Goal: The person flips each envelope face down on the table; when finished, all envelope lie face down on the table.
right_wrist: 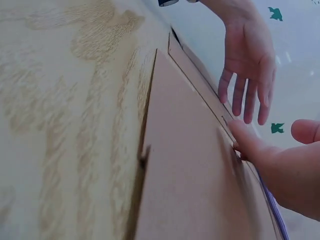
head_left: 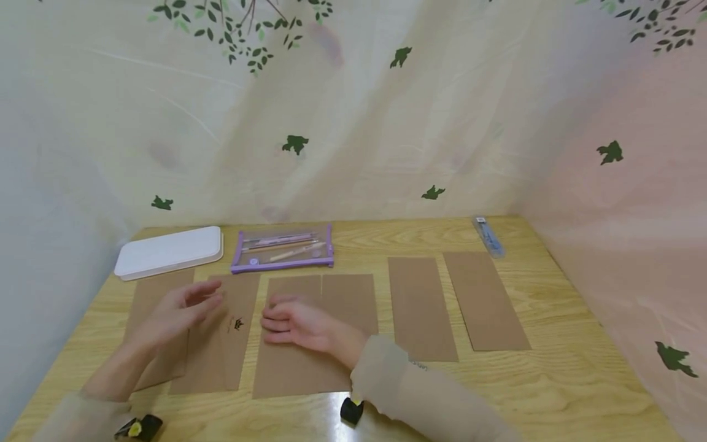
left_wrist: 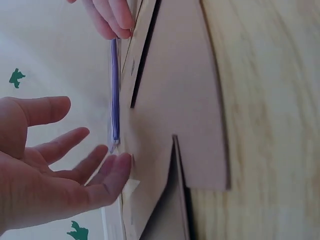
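the brown sheets lie flat in a row across the tabletop (head_left: 585,374), maybe so each is easy to see and reach. the left-end sheet (head_left: 150,298) is near the left edge, with the crown sheet (head_left: 210,368) just beside it, then the middle sheet (head_left: 287,371), then the inner right sheet (head_left: 424,310) and the outer right sheet (head_left: 487,301), toward the right edge. the white case (head_left: 168,252) sits by the back left corner, the purple pouch (head_left: 282,266) along the back edge, and the blue packet (head_left: 488,236) near the back right corner, i think to leave room in front. the left hand (head_left: 179,311) is over the two sheets on the left, its fingers loose and spread, with nothing in them. the right hand (head_left: 301,323) is over the middle sheet, its fingers softly bent and holding nothing; i can't tell if they touch it. both hands hide bits of the sheets. a thin slit shows at the middle sheet's back edge, but the arm covers so much that it could be one sheet or two. the small words by the crown and the pens in the pouch are too blurry, and the bottom of the view cuts off both sleeves (head_left: 425,399).
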The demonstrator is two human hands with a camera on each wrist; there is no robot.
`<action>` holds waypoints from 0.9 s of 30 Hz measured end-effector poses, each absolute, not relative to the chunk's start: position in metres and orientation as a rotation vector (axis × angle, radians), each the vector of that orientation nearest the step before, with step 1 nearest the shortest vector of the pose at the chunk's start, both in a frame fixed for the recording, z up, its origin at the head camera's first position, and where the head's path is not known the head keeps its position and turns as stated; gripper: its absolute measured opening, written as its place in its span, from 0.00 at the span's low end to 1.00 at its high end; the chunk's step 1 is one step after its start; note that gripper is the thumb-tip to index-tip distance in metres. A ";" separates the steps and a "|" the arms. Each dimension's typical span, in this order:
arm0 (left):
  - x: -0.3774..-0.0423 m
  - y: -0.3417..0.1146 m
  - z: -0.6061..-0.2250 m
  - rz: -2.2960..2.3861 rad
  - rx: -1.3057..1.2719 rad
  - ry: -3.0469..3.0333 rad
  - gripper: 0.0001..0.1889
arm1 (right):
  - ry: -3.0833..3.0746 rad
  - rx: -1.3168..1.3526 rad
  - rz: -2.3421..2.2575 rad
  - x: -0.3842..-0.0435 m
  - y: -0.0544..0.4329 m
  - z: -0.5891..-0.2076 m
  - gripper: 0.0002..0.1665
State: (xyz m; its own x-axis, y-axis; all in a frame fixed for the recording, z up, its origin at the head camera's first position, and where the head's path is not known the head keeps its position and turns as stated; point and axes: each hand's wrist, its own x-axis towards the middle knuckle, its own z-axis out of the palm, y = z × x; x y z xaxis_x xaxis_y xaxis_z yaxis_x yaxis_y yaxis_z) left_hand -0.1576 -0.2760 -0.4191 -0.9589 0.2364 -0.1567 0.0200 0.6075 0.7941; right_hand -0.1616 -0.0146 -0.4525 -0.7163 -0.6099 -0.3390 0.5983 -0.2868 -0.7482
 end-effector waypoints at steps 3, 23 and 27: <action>-0.156 -0.280 -0.422 1.210 0.200 2.611 0.33 | 1.132 -0.003 -2.042 -0.162 -0.017 -0.455 0.28; -0.140 -0.306 -0.427 1.156 0.101 2.517 0.38 | 1.010 0.006 -1.924 -0.173 -0.020 -0.454 0.35; -0.141 -0.310 -0.427 1.270 0.020 2.404 0.37 | 0.982 0.012 -1.910 -0.174 -0.024 -0.457 0.35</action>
State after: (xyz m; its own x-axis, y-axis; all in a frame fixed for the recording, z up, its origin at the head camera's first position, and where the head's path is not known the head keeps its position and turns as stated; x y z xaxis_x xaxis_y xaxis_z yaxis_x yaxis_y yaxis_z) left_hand -0.1407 -0.3096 -0.4274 -0.9120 0.2040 -0.3559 -0.1791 0.5826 0.7928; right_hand -0.1736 -0.0237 -0.4566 -0.5453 -0.7415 -0.3908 0.7491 -0.2220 -0.6241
